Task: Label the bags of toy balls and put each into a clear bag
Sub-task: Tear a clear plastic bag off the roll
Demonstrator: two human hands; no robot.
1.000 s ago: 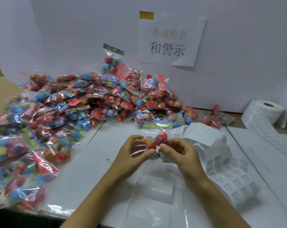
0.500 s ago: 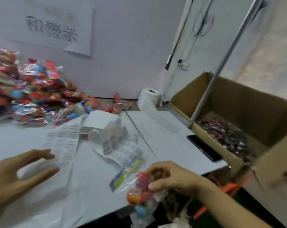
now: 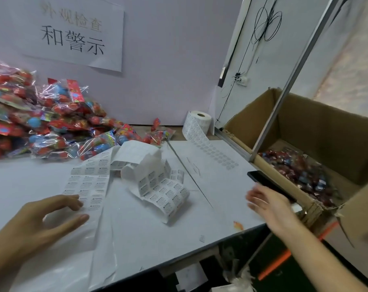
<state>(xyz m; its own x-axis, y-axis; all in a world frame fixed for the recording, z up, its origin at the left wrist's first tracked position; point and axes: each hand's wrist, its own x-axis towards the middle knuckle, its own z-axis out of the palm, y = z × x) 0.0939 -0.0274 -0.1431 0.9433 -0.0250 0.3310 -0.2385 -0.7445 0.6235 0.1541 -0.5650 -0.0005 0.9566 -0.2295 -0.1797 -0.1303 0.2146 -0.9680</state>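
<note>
Head view, near edge first. Left hand (image 3: pixel 37 224) low at the left, palm down over the white table (image 3: pixel 149 232); fingers loosely spread and slightly bent, thumb apart, holding nothing. Fingertips (image 3: pixel 77 204) sit at the near end of a flat strip of warning labels (image 3: pixel 88 182); whether they actually touch it, cannot tell. Under the palm, a clear bag (image 3: pixel 82 258) lies flat, hard to trace against the white.

Right hand (image 3: pixel 267 204) out over the table's right edge, motion-blurred; fingers look straight and a little apart, nothing in them. Just beyond it, a black phone (image 3: pixel 265 183) lies at the table edge.

Mid-table: a crumpled, looping length of label backing paper (image 3: pixel 157 182), some labels on it. A small orange scrap (image 3: pixel 238 225) near the front right corner.

Right of the table: an open cardboard box (image 3: pixel 318 127), with finished bagged balls (image 3: pixel 301 171) lying on its bottom. A slanting metal post (image 3: pixel 284 89) crosses in front of it.

Farther back: a heap of bags of toy balls (image 3: pixel 42 123), red and blue, at the table's left rear against the wall. A label roll (image 3: pixel 200 121) stands at the back, its strip trailing forward. A paper sign (image 3: pixel 73 34) with Chinese characters on the wall.
</note>
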